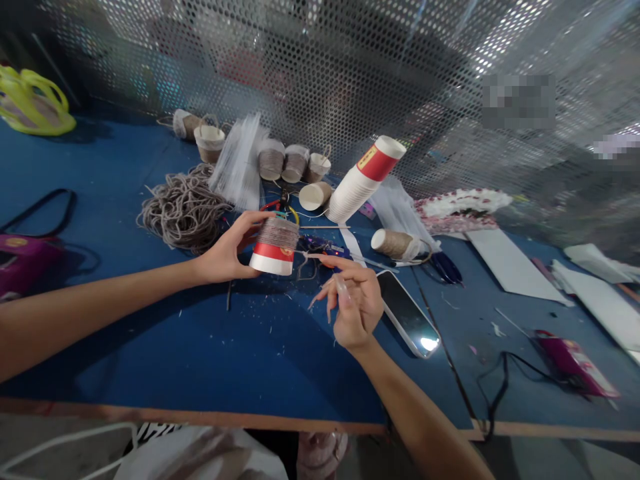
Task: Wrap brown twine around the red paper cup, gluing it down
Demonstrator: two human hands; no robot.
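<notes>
A red and white paper cup (273,259) is held upside down above the blue table, with grey-brown cord (279,233) wound round its upper part. My left hand (233,250) grips the cup from the left, thumb low and fingers at the top. Just right of the cup is my right hand (350,293), its index finger stretched toward the cord's loose end (306,255) and the other fingers curled; the cord runs by the fingertip. A tangled heap of the same cord (183,210) lies behind my left hand.
Behind stand a leaning stack of paper cups (353,190), several cord-wrapped cups (271,160) and clear plastic strips (240,160). A phone (407,313) lies right of my right hand. Purple pouches (575,363) lie at both sides. A perforated metal screen (300,67) closes off the back.
</notes>
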